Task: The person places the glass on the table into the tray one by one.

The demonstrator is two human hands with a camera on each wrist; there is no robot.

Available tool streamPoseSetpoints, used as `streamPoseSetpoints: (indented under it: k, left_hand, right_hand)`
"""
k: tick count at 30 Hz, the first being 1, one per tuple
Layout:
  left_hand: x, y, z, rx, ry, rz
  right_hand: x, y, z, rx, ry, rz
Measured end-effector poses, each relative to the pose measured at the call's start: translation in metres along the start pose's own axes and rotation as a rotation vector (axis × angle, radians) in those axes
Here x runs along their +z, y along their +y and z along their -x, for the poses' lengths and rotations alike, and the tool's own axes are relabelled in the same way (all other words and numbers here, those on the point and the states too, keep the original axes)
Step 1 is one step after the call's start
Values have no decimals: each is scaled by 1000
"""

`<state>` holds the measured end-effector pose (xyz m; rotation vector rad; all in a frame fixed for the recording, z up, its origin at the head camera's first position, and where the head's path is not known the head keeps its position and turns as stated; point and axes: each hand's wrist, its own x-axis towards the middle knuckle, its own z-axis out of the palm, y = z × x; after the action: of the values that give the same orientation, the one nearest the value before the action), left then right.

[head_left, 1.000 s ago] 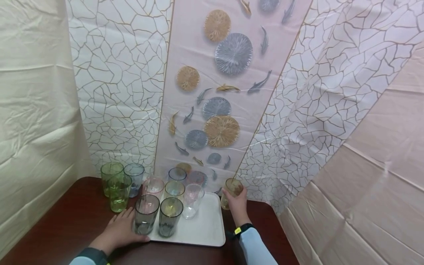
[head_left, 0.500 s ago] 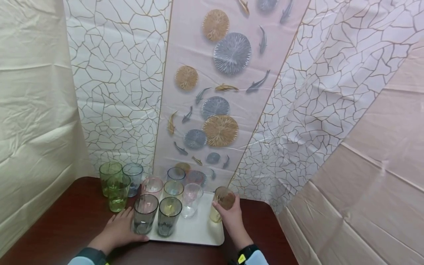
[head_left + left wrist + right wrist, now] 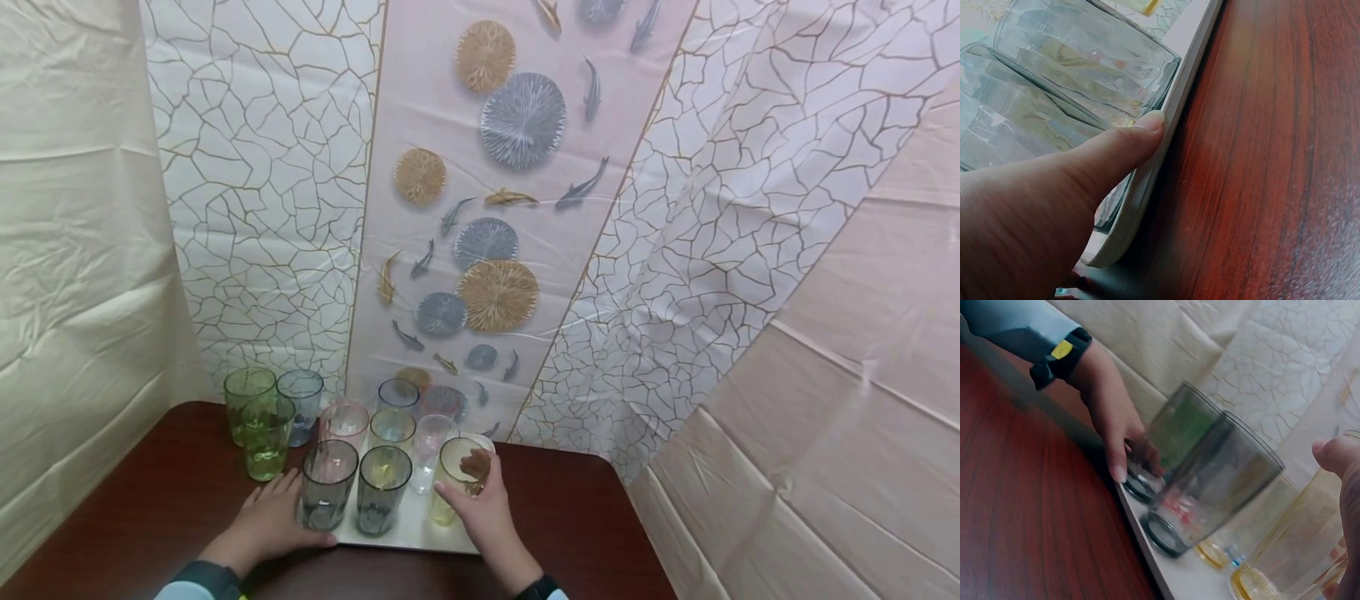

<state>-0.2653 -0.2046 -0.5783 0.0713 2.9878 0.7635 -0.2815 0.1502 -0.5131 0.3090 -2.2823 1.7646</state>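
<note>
My right hand (image 3: 486, 507) grips a yellow-tinted drinking glass (image 3: 442, 502) upright, thumb on the near side and fingers behind. Its base is over or on the white tray (image 3: 450, 540); I cannot tell whether it touches. My left hand (image 3: 272, 518) holds the tray's near left corner, its thumb (image 3: 1116, 147) lying along the front rim; the other fingers are partly hidden. Close by that hand stands a grey glass (image 3: 328, 493), and a second grey glass (image 3: 382, 498) stands to its right. Behind the yellow glass is a clear glass (image 3: 423, 475).
Farther back on the tray stand a pink-rimmed glass (image 3: 345, 425), an amber-rimmed glass (image 3: 392, 429) and a blue-rimmed glass (image 3: 398, 396). Off the tray, at left, are two green glasses (image 3: 266, 454) and a blue glass (image 3: 302, 417) on the dark wooden table (image 3: 570, 508).
My right hand has brought the yellow glass leftward and nearer, from beyond the tray's right edge to beside the second grey glass. My left hand stays at the tray corner.
</note>
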Motion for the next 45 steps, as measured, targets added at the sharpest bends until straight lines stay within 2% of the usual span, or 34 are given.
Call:
streamPoseSetpoints:
  k: [4,10,17,23,33,38,45]
  left_hand:
    - [0,0,0,0,0,1]
    - [0,0,-1,3,5,2]
    - [2,-2,0,15,15,-1]
    - [3,-2,0,18,16,-5]
    - [1,-1,1,11,7,1]
    - [1,-1,0,-1,-3,2]
    - [3,-4,-2,14,14,-12]
  right_hand:
    - [11,1,3,22,-12,-26]
    - [25,13,5,65,-17,4]
    - [34,26,7,48,-27,21]
    - [37,33,8,20,-33,11]
    - [38,34,5,59,-32,25]
    - [38,34,7,54,-48,27]
    - [31,32,10,62,-63,11]
